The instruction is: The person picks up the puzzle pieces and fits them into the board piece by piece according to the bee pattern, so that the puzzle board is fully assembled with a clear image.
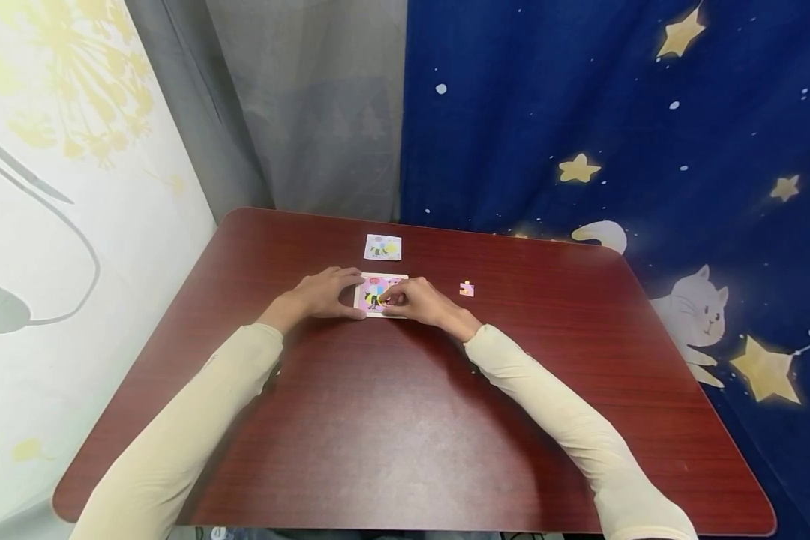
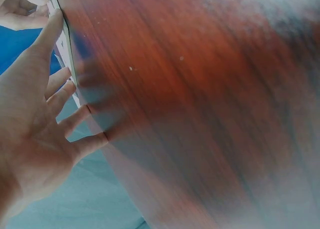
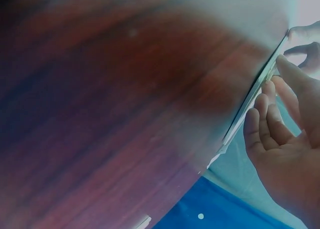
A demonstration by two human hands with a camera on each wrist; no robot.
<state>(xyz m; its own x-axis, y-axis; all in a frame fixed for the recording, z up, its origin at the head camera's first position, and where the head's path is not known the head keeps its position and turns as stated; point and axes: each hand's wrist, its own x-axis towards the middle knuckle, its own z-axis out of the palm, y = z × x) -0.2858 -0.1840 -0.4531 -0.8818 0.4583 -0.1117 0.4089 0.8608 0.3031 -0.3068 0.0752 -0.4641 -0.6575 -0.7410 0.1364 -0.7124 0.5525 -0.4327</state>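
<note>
A small jigsaw puzzle [image 1: 373, 286] with a bee picture lies in a pale shallow tray [image 1: 373, 314] on the table. My left hand [image 1: 324, 292] holds the tray's left end, thumb at the near corner and fingers at the far corner. In the left wrist view its fingers [image 2: 65, 120] are spread, tips down at the tabletop. Over the right half of the puzzle, my right hand [image 1: 427, 301] pinches a puzzle piece [image 3: 270, 77] between thumb and index finger, mostly hidden by the fingers. Its other fingers [image 3: 253, 128] curl in loosely.
Beyond the tray lies a picture card [image 1: 382, 247] with the same bee design. One loose pink and yellow puzzle piece [image 1: 467, 289] lies to the right of my right hand. The dark red table [image 1: 391, 420] has curtains [image 1: 513, 112] behind it.
</note>
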